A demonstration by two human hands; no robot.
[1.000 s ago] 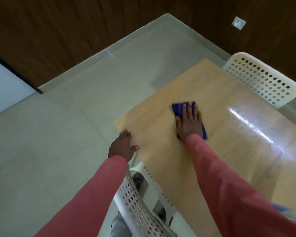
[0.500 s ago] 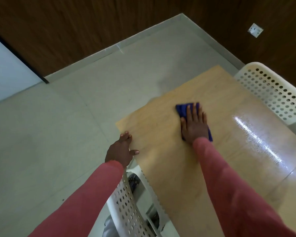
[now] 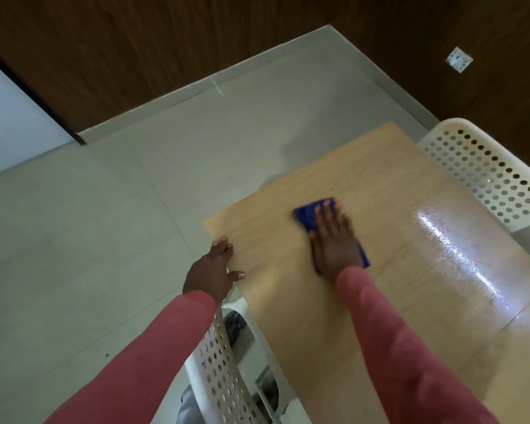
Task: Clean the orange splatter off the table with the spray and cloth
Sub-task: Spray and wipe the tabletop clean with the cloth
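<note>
The left hand (image 3: 210,275) rests on the near corner edge of the light wooden table (image 3: 380,301), fingers loosely extended, holding nothing. Below it stands a white perforated plastic chair (image 3: 218,371). Further right, the right hand (image 3: 334,243) presses flat, fingers straight, on the folded blue cloth (image 3: 305,217) lying on the tabletop. A second white perforated chair (image 3: 484,172) stands at the far right
</note>
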